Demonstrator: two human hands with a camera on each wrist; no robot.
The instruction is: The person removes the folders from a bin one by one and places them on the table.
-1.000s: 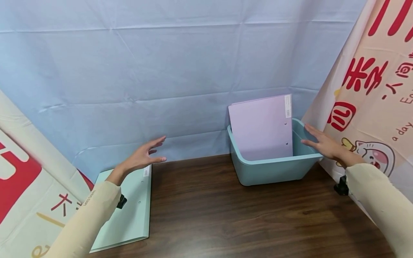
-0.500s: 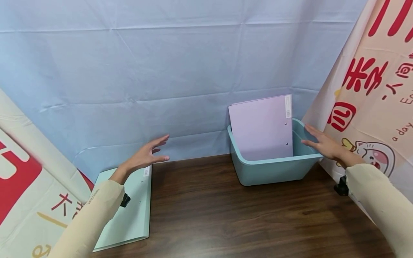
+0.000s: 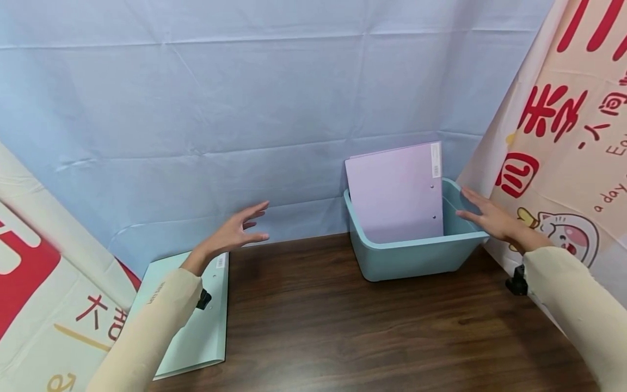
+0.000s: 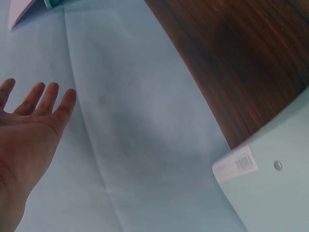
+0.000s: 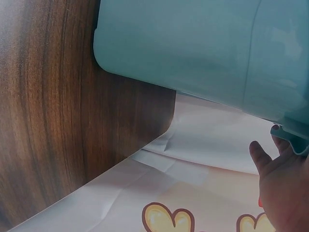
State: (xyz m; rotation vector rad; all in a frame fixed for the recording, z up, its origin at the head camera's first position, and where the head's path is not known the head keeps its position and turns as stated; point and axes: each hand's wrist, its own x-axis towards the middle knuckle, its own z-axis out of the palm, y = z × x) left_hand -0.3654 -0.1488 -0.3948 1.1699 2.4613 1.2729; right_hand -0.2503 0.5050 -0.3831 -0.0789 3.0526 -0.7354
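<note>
My left hand (image 3: 235,231) is held in the air past the far end of a mint-green file folder (image 3: 206,326), fingers extended and thumb apart, holding nothing. In the left wrist view the palm and fingers of the left hand (image 4: 34,130) show against the blue cloth. My right hand (image 3: 495,218) rests at the right rim of a teal plastic bin (image 3: 416,261), its fingers mostly straight and reaching over the edge. The right wrist view shows the right hand (image 5: 285,186) against the bin's lip. A lilac file folder (image 3: 394,196) with a white label stands tilted inside the bin.
The bin stands on a dark wood tabletop (image 3: 343,326) near its back right corner. A pale blue cloth (image 3: 245,109) hangs behind the table. Printed cloths (image 3: 568,141) with red characters hang at both sides. The mint folder lies flat at the left.
My left hand has moved to the right and slightly up, away from over the mint folder's far end. The right hand, the bin and both folders have stayed in place.
</note>
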